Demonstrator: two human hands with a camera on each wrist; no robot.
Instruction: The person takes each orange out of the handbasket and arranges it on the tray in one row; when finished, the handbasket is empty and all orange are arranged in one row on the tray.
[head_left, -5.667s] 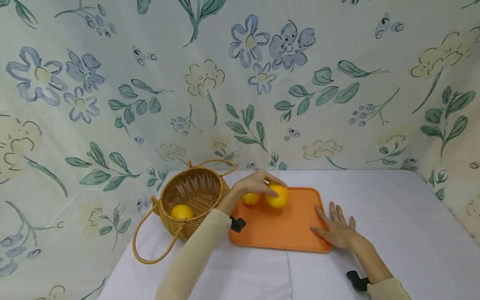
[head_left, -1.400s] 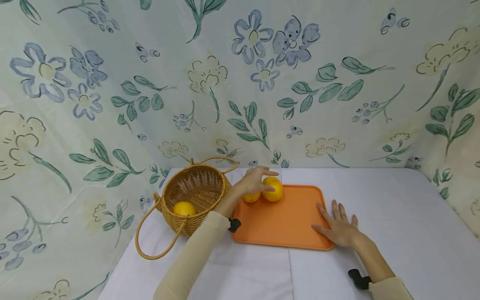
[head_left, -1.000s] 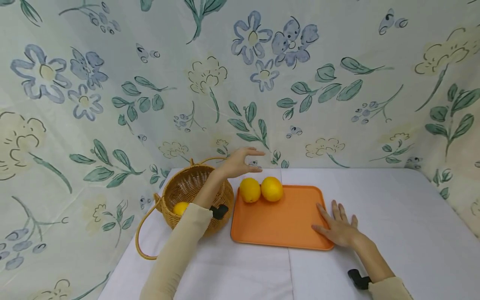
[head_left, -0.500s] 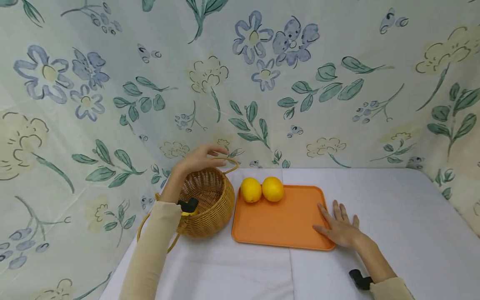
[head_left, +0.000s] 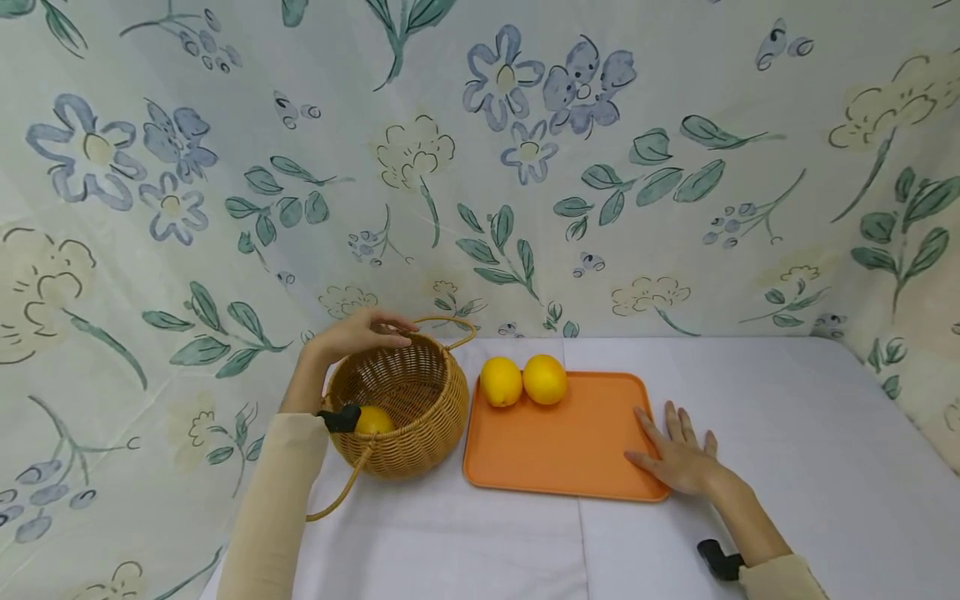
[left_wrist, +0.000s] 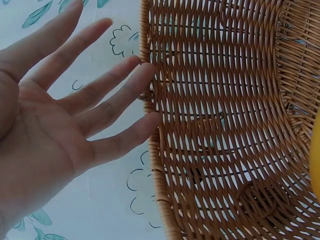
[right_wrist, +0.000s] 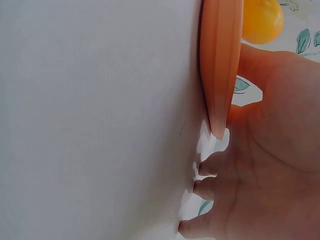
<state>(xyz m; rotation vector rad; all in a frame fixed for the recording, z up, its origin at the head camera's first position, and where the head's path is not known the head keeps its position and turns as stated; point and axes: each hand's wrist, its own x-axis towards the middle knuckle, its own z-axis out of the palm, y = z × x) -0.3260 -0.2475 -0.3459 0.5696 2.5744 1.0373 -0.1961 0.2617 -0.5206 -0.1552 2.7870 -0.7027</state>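
My left hand (head_left: 360, 333) is at the far left rim of a round wicker basket (head_left: 423, 446) and holds nothing. In the left wrist view its fingers are loosely spread, with fingertips at the basket's rim; firm contact is hard to tell. One orange (head_left: 374, 421) lies inside the basket, partly hidden by the wrist camera. Two yellow-orange fruits, seemingly oranges (head_left: 545, 380), sit side by side at the far left corner of an orange tray (head_left: 555, 454). My right hand (head_left: 681, 458) rests with spread fingers on the tray's right edge, thumb and forefinger on the tray.
A white cloth covers the table (head_left: 787, 417). Behind it hangs a floral curtain (head_left: 525, 208). One basket handle (head_left: 450, 321) arches at the back; the other handle (head_left: 345, 496) leans out toward the front left. The tray stands just right of the basket.
My left hand has let go of the right-hand orange on the tray, risen, and moved left across the basket to its far left rim. The right hand has stayed on the tray.
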